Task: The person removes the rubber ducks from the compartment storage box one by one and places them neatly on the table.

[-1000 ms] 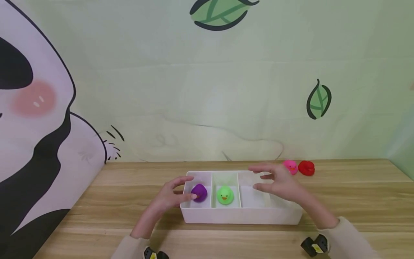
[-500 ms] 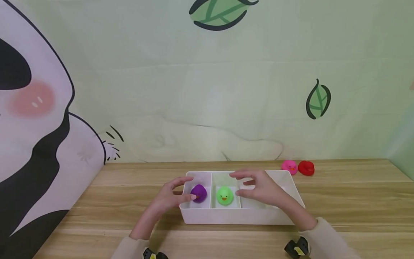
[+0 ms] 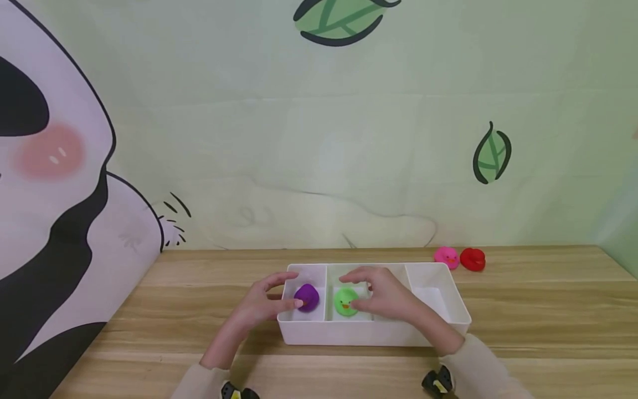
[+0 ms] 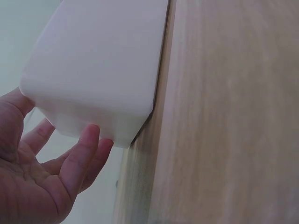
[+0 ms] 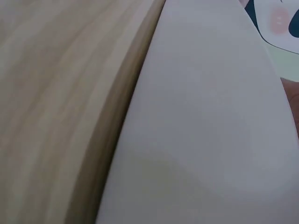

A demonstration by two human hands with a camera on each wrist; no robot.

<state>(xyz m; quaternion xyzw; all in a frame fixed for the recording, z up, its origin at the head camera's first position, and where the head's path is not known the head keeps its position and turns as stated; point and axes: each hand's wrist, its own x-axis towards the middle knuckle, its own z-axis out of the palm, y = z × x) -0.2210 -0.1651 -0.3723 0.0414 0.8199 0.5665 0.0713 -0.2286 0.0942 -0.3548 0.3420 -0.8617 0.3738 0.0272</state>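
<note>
A white divided box point(image 3: 371, 333) stands on the table, a purple rubber duck point(image 3: 307, 298) in its leftmost compartment. In the neighbouring compartment sits a green rubber duck point(image 3: 344, 301). My left hand point(image 3: 261, 301) holds the box's left end; in the left wrist view its fingers point(image 4: 80, 156) bend against the end wall, with the thumb up at the rim. Over the green duck hovers my right hand point(image 3: 386, 293), thumb and index finger spread apart, the thumb tip overlapping the duck. Only a bit of that hand shows past the box wall in the right wrist view.
Behind the box's right end, a pink rubber duck point(image 3: 446, 257) and a red rubber duck point(image 3: 472, 259) sit side by side near the back of the wooden table point(image 3: 538, 310). A green cloth backdrop point(image 3: 279, 138) with a printed panda rises behind.
My right hand has moved left from above the right part of the box to over the green duck. My left hand and the box stay in place.
</note>
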